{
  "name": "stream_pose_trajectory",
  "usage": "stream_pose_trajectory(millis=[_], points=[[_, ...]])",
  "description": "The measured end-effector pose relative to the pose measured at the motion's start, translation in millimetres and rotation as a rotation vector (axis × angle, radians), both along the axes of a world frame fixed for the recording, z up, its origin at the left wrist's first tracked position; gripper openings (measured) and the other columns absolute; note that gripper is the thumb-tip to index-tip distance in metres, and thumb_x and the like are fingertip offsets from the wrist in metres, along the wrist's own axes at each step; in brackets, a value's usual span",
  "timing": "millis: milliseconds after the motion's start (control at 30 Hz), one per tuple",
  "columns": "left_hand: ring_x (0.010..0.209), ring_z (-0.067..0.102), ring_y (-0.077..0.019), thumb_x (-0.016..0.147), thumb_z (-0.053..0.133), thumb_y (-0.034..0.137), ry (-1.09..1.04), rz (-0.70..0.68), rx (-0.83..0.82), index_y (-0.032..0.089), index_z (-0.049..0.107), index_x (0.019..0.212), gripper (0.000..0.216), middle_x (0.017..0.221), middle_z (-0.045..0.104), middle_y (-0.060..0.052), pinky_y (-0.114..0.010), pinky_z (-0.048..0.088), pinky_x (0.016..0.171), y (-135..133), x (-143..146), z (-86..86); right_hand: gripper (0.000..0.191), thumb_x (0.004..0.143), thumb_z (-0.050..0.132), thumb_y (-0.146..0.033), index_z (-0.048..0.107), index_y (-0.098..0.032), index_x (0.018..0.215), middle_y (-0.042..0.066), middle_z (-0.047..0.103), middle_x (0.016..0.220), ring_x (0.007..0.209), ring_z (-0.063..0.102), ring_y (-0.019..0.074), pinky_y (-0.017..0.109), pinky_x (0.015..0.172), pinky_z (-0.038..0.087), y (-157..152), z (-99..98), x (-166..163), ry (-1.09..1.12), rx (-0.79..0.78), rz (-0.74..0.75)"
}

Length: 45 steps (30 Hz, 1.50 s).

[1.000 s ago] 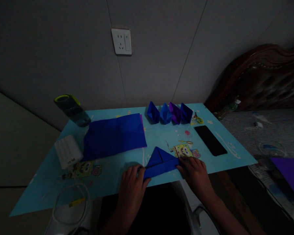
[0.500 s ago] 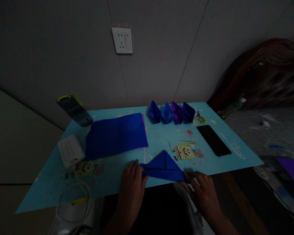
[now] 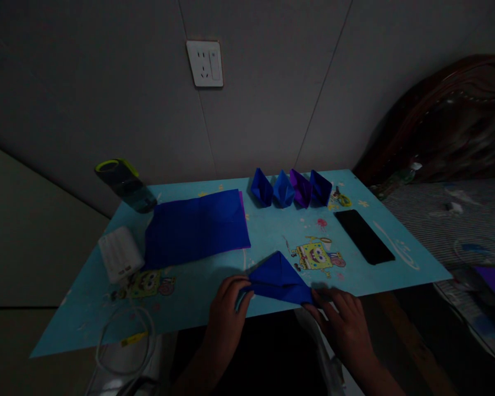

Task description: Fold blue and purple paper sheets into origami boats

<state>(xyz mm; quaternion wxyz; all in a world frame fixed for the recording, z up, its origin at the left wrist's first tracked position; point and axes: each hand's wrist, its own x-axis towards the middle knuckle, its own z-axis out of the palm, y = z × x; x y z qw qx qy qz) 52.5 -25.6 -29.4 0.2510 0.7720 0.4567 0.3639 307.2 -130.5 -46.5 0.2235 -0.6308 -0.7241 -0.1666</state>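
A blue folded paper (image 3: 277, 278), triangular on top with a band along its lower side, lies at the table's near edge. My left hand (image 3: 230, 300) pinches its left corner between thumb and fingers. At the right corner, my right hand (image 3: 339, 313) grips the paper the same way. Behind it, near the wall, several folded paper boats stand in a row, among them a light blue boat (image 3: 283, 190) and a purple boat (image 3: 301, 188). Left of the folded paper lies a stack of blue sheets (image 3: 198, 228), with a pink-purple edge showing beneath.
The table (image 3: 272, 231) has a light blue cartoon cover. On its left are a dark bottle (image 3: 126, 186) and a white charger (image 3: 120, 254) with a cable. A black phone (image 3: 363, 236) lies at right. A socket (image 3: 205, 64) is on the wall behind.
My left hand has shifted slightly right and now pinches the folded paper's left corner. The slit in the triangle has closed up. My right hand keeps its grip.
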Motion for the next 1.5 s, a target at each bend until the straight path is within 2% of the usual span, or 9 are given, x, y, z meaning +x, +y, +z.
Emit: stream_pose_trajectory(millis=[200,467,700,833,967,1100,1200,1333,1500], points=[[0.092,0.07,-0.0195,0.093,0.053,0.018,0.054,-0.033,0.057,0.02,0.062,0.101,0.012,0.098,0.071,-0.006,-0.035,0.059,0.082,4,-4,-12.3,0.024,0.094,0.058,-0.035,0.069,-0.017,0.105,0.012,0.068,0.098,0.089,0.06,0.0251,0.038,0.075,0.043,10,2.1,5,0.04,-0.077,0.005],[0.094,0.07,-0.0199,0.095,0.046,0.015,0.136,-0.041,0.074,0.021,0.055,0.119,0.026,0.1,0.07,-0.007,-0.035,0.059,0.082,7,-3,-9.7,0.032,0.099,0.047,-0.04,0.07,-0.019,0.106,0.011,0.069,0.1,0.089,0.061,0.0251,0.039,0.075,0.045,14,10.3,4,0.064,-0.157,-0.014],[0.102,0.065,-0.0196,0.091,0.042,0.006,0.264,-0.024,0.101,0.023,0.062,0.111,0.033,0.12,0.061,-0.01,-0.035,0.058,0.083,5,-5,-19.6,0.029,0.098,0.05,-0.035,0.069,-0.019,0.113,0.011,0.07,0.099,0.087,0.063,0.024,0.039,0.077,0.046,11,10.5,3,0.041,-0.149,-0.017],[0.103,0.062,-0.023,0.082,0.045,-0.004,0.395,-0.091,0.195,0.02,0.063,0.116,0.045,0.113,0.066,-0.008,-0.041,0.056,0.088,4,-9,-13.5,0.033,0.096,0.055,-0.03,0.061,-0.021,0.127,0.011,0.07,0.107,0.092,0.064,0.0238,0.04,0.082,0.047,7,6.8,5,0.013,-0.156,0.032],[0.102,0.063,-0.0259,0.083,0.049,0.001,0.52,-0.156,0.282,0.018,0.063,0.119,0.043,0.114,0.069,-0.009,-0.044,0.055,0.087,1,-17,-4.5,0.036,0.095,0.057,-0.029,0.059,-0.02,0.13,0.012,0.069,0.11,0.098,0.063,0.0253,0.043,0.088,0.046,-2,3.5,8,-0.015,-0.156,0.083],[0.109,0.061,-0.0272,0.091,0.051,0.02,0.525,-0.174,0.364,0.018,0.061,0.125,0.035,0.121,0.068,-0.011,-0.045,0.052,0.092,-10,-27,-8.9,0.04,0.097,0.043,-0.01,0.057,-0.024,0.132,0.008,0.071,0.105,0.097,0.064,0.0216,0.04,0.09,0.044,-13,0.9,10,-0.023,-0.14,0.131],[0.107,0.062,-0.0276,0.094,0.052,0.028,0.524,-0.161,0.429,0.017,0.061,0.123,0.033,0.118,0.069,-0.012,-0.045,0.053,0.089,-20,-32,-17.5,0.046,0.095,0.039,-0.004,0.057,-0.025,0.132,0.006,0.072,0.101,0.094,0.065,0.0196,0.038,0.09,0.043,-18,-0.6,10,-0.014,-0.115,0.154],[0.102,0.065,-0.0239,0.095,0.046,0.016,0.488,-0.164,0.52,0.016,0.064,0.117,0.028,0.108,0.072,-0.009,-0.039,0.054,0.087,-29,-38,-21.0,0.048,0.094,0.038,-0.001,0.056,-0.023,0.133,0.007,0.072,0.1,0.093,0.065,0.0188,0.039,0.09,0.044,-21,-2.4,13,-0.004,-0.093,0.189],[0.098,0.065,-0.0204,0.096,0.034,0.008,0.413,-0.236,0.528,0.017,0.061,0.123,0.039,0.102,0.071,-0.008,-0.034,0.055,0.087,-33,-49,-8.0,0.043,0.092,0.043,-0.003,0.06,-0.025,0.126,0.006,0.07,0.093,0.09,0.065,0.0195,0.038,0.084,0.048,-19,2.3,19,0.126,-0.032,0.202]])
